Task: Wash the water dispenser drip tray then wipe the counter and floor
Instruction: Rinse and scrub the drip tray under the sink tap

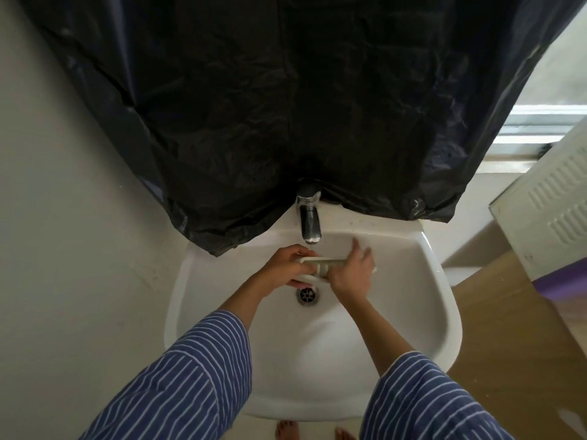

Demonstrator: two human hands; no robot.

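White and smooth, the sink [422, 281] fills the middle of the picture. A shiny metal tap [309, 217] sticks out over it near the top of the bowl, and the round drain [307, 295] sits just below the hands. Both hands are inside the bowl, right under the tap. They hold the drip tray [320, 265], a small pale piece, between them just above the drain. The left hand [287, 265] is curled around the left end of the tray, with fingers on top and below. The right hand [352, 268] presses against the right end, and its fingers are spread out a little. Both arms wear blue sleeves with thin white stripes [197, 373]. A big black plastic sheet [286, 106] hangs across the top of the picture, behind the tap. Bare toes [287, 430] peek out at the bottom edge, under the sink.
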